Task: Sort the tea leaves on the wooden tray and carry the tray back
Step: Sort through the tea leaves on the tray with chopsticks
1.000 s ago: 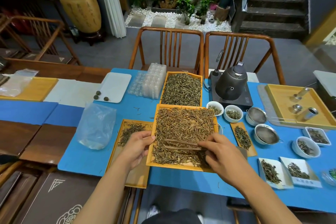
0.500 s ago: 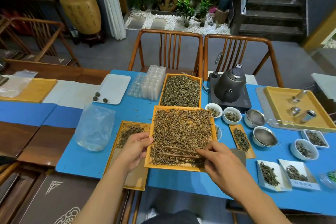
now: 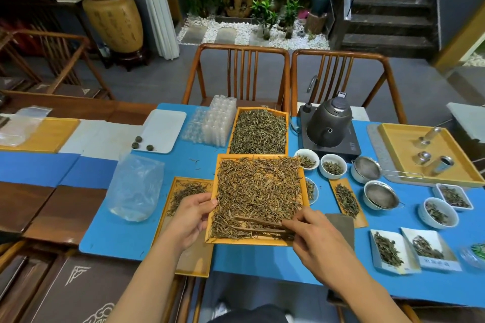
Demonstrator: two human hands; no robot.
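Note:
A yellow wooden tray [image 3: 215, 183] full of brown tea leaves [image 3: 258, 189] is held a little above the blue mat in front of me. My left hand [image 3: 190, 215] grips its left edge, thumb on the rim. My right hand [image 3: 313, 235] holds the near right corner and pinches wooden tweezers [image 3: 258, 225] that lie across the leaves at the tray's near side. A second tray of greener tea leaves [image 3: 258, 131] sits just behind it.
Under the held tray's left side lies another wooden tray [image 3: 194, 262] with a few leaves. A clear plastic bag [image 3: 136, 186] stands to the left. Kettle [image 3: 328, 123], small bowls [image 3: 333, 165], strainers [image 3: 380, 195] and sample dishes [image 3: 388, 249] crowd the right. Two chairs [image 3: 236, 73] stand behind the table.
The tray with both hands has shifted slightly toward me and down in view; the grip of both hands looks unchanged.

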